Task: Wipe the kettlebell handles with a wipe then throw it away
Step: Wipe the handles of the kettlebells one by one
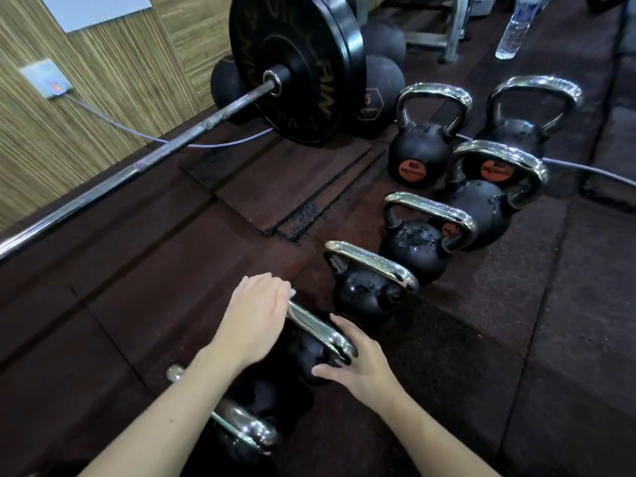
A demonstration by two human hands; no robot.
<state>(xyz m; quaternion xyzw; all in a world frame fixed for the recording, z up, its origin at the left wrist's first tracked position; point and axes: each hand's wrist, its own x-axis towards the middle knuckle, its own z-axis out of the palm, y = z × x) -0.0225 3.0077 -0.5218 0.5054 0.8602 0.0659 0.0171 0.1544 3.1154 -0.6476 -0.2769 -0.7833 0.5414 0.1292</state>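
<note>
Left hand (256, 316) closed over a white wipe (292, 292), only a sliver visible, at the far end of the chrome handle (318, 327), lower centre. Right hand (358, 364) open, steadying that kettlebell (306, 352) on the floor (481, 339).
</note>
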